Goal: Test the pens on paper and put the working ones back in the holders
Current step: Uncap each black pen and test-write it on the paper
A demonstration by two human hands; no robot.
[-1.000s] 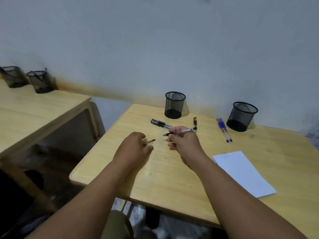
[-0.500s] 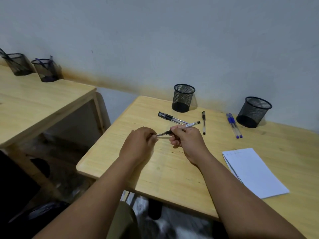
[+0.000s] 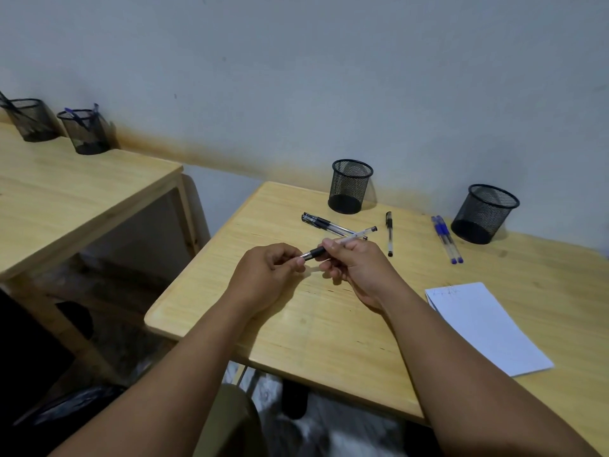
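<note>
Your two bare forearms reach in from the bottom edge over a light wooden desk (image 3: 329,328), its near rim rounded and its grain running away from you. Below that rim, dark floor and a blurred pale patch show, too smeared to identify.

Above the middle of the desk, your right hand (image 3: 359,268) grips a clear-barrelled pen (image 3: 339,244) around its black grip section, the barrel angling up and away to the right. Your left hand (image 3: 267,275) is curled closed, its fingertips pinching the metal tip end of that same pen; whether a cap sits inside that fist cannot be told.

To your right, a white sheet of paper (image 3: 484,328) lies flat near the desk's edge, faint marks along its far margin.

Farther back, two black pens (image 3: 324,223) lie together just behind the held pen, a single black pen (image 3: 389,233) lies alone to their right, and two blue pens (image 3: 445,238) lie side by side beyond that. Behind them stand two black mesh holders, upright and apart: one (image 3: 350,186) near the centre, one (image 3: 483,213) at the right, just beside the blue pens.

At left, separated by a gap, a second wooden desk (image 3: 66,199) carries two more mesh holders (image 3: 84,130) with pens standing in them. A pale grey wall (image 3: 296,77), stained brownish along its base, closes the scene.
</note>
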